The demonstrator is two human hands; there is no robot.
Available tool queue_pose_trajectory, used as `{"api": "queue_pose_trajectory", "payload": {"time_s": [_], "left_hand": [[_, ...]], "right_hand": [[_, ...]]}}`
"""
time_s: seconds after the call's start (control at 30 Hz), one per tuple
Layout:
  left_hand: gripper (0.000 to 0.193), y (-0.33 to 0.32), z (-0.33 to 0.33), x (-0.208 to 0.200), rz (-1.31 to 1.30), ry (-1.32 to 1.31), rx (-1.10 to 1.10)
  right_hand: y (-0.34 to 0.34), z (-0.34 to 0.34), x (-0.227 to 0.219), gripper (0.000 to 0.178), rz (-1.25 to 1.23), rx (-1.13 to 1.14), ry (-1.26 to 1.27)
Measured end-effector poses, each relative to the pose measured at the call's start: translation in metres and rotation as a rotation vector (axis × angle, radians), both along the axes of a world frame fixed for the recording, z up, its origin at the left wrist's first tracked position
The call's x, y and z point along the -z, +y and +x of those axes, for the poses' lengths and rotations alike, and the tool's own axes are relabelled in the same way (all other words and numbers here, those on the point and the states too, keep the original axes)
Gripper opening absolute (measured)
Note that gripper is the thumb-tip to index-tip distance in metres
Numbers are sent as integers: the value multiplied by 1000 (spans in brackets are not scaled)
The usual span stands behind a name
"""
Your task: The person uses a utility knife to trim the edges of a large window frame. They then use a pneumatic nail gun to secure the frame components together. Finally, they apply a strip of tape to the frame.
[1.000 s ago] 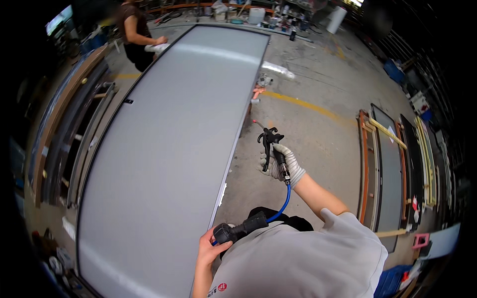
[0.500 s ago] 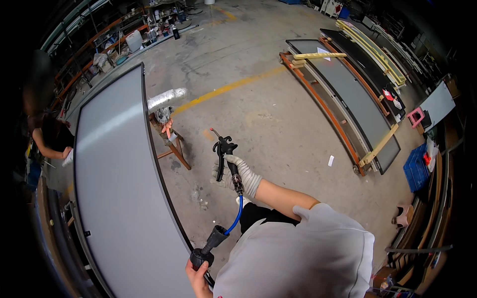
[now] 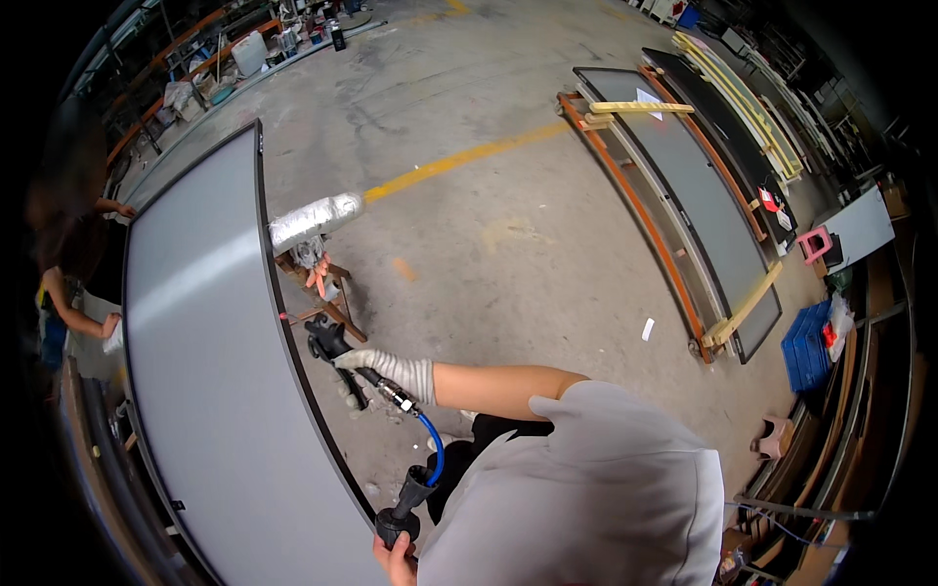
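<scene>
Right hand [image 3: 379, 373], in an off-white knit glove, grips a black pistol-shaped air gun [image 3: 329, 337]; fingers are curled round handle and lever, thumb along the near side. Can't tell if the lever is squeezed. Gun is at the right long edge of a large flat grey panel with a black frame [image 3: 220, 391], its thin red-tipped nozzle pointing left to that edge; contact unclear. Fist grip likely keeps the nozzle steady.

Left hand [image 3: 396, 560], bare, is low by the panel's near edge, thumb pressed on a black flared connector with a rounded end [image 3: 415, 490]; other fingers partly hidden, seemingly wrapped under. Held there probably to bear the connector's weight and keep the short bright-blue hose [image 3: 436, 451] slack; hose bends up into the gun's metal fitting.

A brown wooden stool [image 3: 345, 322] stands partly under the panel's right edge, maybe as a prop. Beside that edge: a crinkly silver foil-like roll [image 3: 318, 220] and limp orange-pink gloves [image 3: 318, 276]. At the panel's left edge, a co-worker's hand [image 3: 107, 327] rests, perhaps steadying it.

Panel face smooth, matte, with a pale light streak. Floor rough stained concrete, yellow stripe [image 3: 469, 158]. Right: orange-railed rack [image 3: 640, 215], pale wooden battens [image 3: 640, 107] across it, probably spacers.
</scene>
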State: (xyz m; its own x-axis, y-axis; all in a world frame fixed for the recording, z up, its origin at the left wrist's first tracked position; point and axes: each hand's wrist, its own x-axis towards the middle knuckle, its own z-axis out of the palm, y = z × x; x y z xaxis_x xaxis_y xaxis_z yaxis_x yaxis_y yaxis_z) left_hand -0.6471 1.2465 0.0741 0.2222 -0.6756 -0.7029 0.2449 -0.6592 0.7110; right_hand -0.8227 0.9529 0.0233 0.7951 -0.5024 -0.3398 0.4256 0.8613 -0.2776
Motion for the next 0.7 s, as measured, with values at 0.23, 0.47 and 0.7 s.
{"api": "queue_pose_trajectory", "payload": {"time_s": [0.23,0.47,0.7], "left_hand": [[50,-36,49,43,-90,-45,-82],[59,-65,94,41,-172,10,-49],[52,-86,122,27,-224,79,-223]], "right_hand": [[-29,63,-25,31,-102,-356,170],[-44,112,-24,34,-195,-425,304],[-102,126,-21,26,-214,-92,437]]}}
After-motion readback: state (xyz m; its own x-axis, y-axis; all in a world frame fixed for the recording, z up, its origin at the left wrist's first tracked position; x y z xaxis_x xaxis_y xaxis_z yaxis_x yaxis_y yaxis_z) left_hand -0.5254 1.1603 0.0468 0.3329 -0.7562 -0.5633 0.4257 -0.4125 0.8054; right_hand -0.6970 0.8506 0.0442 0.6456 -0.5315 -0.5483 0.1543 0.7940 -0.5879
